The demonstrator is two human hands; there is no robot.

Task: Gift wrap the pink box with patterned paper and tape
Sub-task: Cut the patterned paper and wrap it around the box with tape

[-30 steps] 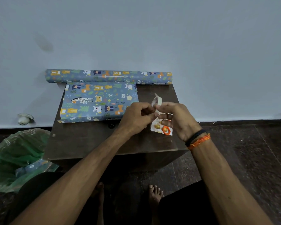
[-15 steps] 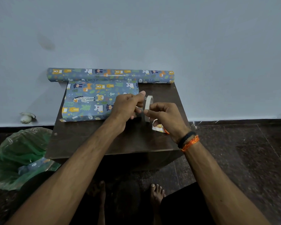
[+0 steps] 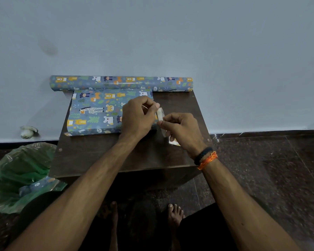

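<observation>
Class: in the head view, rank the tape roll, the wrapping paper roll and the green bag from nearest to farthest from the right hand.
1. Tape roll: pinched in the right hand.
2. Wrapping paper roll: by the wall, behind.
3. Green bag: on the floor, far left.

Both hands meet above the dark bench [image 3: 101, 156] — the right hand [image 3: 181, 131] pinches a whitish roll of tape [image 3: 160, 115] held on edge, and the left hand [image 3: 138, 116], fingers curled, pinches at the roll's upper part. At ten o'clock from the hands lies the box wrapped in blue animal-print paper [image 3: 96, 111]; the paper roll [image 3: 120, 83] lies along the wall at twelve. A small printed packet [image 3: 174, 142] peeks out under the right hand. A green plastic bag [image 3: 20, 174] sits on the floor at eight o'clock.
</observation>
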